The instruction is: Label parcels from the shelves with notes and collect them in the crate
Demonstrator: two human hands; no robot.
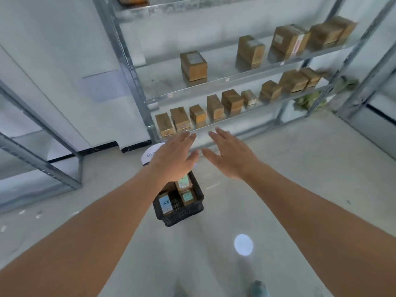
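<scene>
From the head view, my left hand (173,155) and right hand (230,154) were stretched forward at frame centre, fingers straight, holding nothing. The crate (192,207) sat below them on the floor with three noted parcels (166,204) inside. Unlabelled boxes (180,118) lined the lowest shelf (227,122) just above my fingertips. I judged the blur could make me knock a neighbouring box off.

Crate (182,213) w/ parcels (166,203) on floor (278,189), before shelves (225,125) holding more boxes (194,65).
</scene>
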